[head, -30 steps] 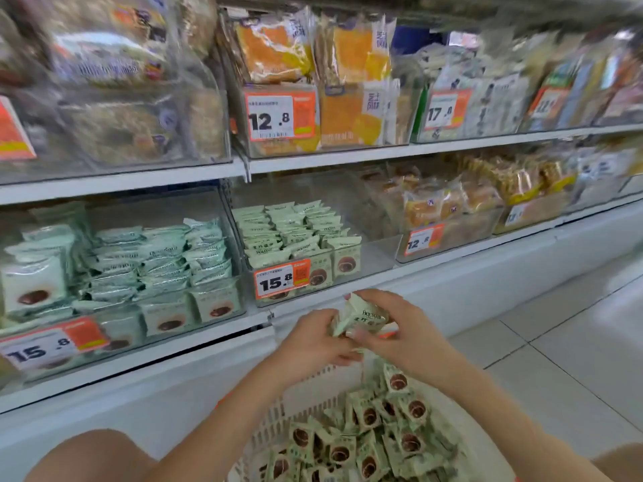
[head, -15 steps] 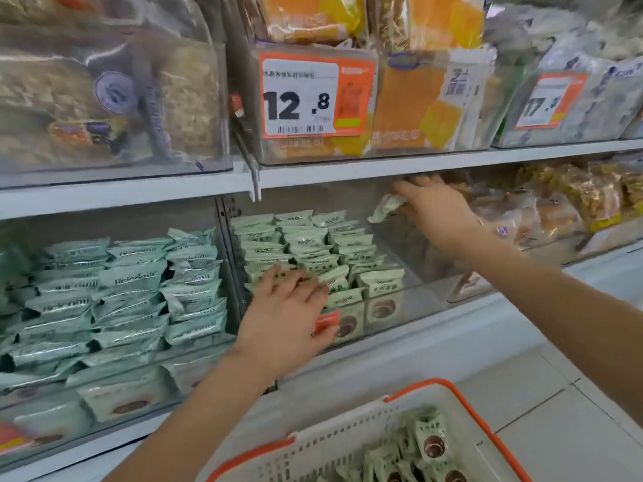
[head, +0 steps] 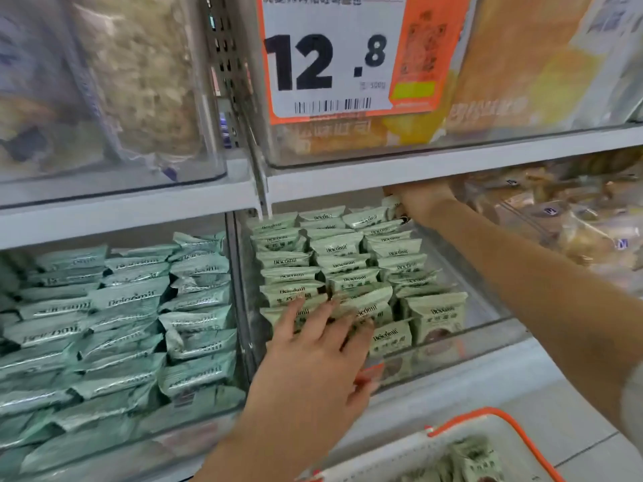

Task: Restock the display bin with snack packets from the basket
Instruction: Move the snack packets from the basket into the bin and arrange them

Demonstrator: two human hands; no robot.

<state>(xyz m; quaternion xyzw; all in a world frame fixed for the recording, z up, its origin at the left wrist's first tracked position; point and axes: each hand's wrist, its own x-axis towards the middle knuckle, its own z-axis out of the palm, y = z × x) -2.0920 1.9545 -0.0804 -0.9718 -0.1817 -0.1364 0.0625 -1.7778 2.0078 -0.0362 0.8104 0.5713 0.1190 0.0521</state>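
Head cam: left hand (head: pixel 313 370) flat on packets (head: pixel 334 273); right hand (head: pixel 422 200) grip unclear.

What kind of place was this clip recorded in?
Most likely a shop's snack aisle: a price tag reading 12.8 with a barcode, clear bins of packets on shelves, and a basket.

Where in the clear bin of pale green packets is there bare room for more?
Free: the strip along the clear plastic bin's right wall, beside the pale green snack packets, under the right hand. Crowded: left and middle rows, where the left hand presses.
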